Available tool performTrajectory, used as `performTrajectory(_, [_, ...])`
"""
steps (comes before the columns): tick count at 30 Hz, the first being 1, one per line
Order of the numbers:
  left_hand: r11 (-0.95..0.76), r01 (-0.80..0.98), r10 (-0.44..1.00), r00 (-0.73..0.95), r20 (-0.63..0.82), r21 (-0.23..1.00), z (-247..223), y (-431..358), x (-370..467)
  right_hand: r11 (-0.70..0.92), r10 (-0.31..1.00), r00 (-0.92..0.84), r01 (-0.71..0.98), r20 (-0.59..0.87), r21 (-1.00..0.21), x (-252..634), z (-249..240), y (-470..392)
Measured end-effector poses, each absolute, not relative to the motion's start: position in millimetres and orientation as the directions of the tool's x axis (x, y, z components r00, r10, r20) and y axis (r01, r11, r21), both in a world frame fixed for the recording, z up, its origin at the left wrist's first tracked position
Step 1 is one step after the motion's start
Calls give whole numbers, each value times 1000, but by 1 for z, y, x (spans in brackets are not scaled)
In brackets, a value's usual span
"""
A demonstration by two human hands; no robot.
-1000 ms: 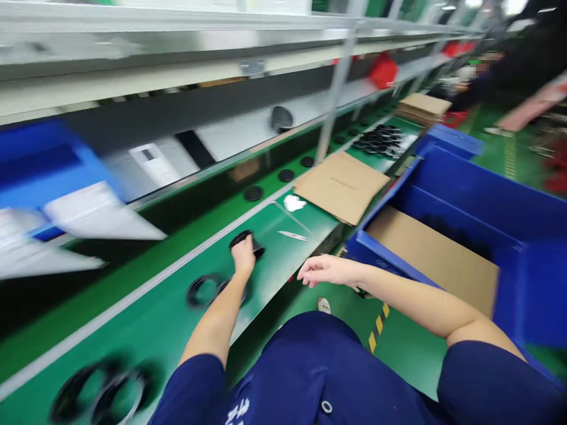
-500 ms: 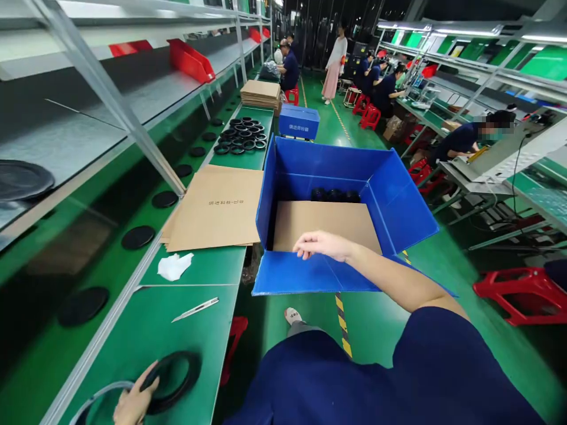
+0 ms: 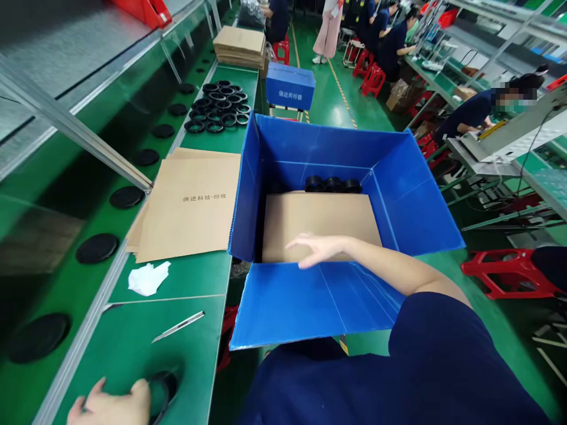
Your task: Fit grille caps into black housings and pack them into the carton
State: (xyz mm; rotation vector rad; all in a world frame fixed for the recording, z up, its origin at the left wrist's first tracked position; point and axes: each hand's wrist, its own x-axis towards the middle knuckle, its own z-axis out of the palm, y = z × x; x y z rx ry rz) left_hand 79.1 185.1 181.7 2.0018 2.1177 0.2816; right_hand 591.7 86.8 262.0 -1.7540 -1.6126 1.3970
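My right hand (image 3: 316, 248) hovers over the brown cardboard sheet (image 3: 319, 218) inside a blue corrugated plastic box (image 3: 330, 139), fingers apart and holding nothing. Behind the sheet, several black rings (image 3: 333, 185) show along the box's far wall. At the lower left, my left hand (image 3: 113, 404) is over the green bench with its fingers spread. A black ring (image 3: 168, 392) lies against its right side, partly hidden by the hand and blurred. Farther up the bench are a slim, pen-like silver tool (image 3: 178, 326) and a crumpled white tissue (image 3: 148, 278).
Cardboard sheets (image 3: 190, 206) lie on the bench left of the box, with a cluster of black rings (image 3: 219, 106) beyond. Black discs (image 3: 97, 248) line the green strip alongside. A slanted metal post (image 3: 84, 133) rises there. A red stool (image 3: 509, 271) stands right; co-workers sit farther off.
The view has tipped down and come closer to the box. My left hand's fingers have spread beside the black ring; my right hand's fingers have opened wider above the cardboard.
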Motion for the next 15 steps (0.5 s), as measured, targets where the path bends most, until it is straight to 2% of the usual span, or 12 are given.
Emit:
performTrajectory(2, [-43,911,980,-41,194,409,211,185,106,-117,817,-428,535,-388,-837,572,267,71])
performTrajectory(3, [-147,882,968,34,249,448,228,184,122,-72,777,-491,552,-393,-831,561,266,63])
performTrajectory(6, [-400,720,916,338,218,567,275,179,179,-65,782,-413,690,-467,-721,536,248,41])
performTrajectory(8, [-410,573,857,508,85,710,290,169,216,-99,823,-269,799,-501,-593,527,226,32])
performTrajectory(9, [-329,520,817,575,-39,788,290,161,233,-120,846,-187,846,-499,-519,524,215,29])
performTrajectory(11, [21,484,657,653,-376,875,275,142,265,-155,889,-33,917,-457,-367,518,192,26])
performTrajectory(12, [251,497,524,652,-548,831,262,131,279,-169,907,29,940,-421,-297,515,183,25])
performTrajectory(13, [459,515,379,623,-684,724,247,121,293,-180,921,78,955,-382,-238,512,174,24])
performTrajectory(15, [718,516,168,524,-835,468,217,103,319,-197,940,139,967,-312,-161,504,160,21])
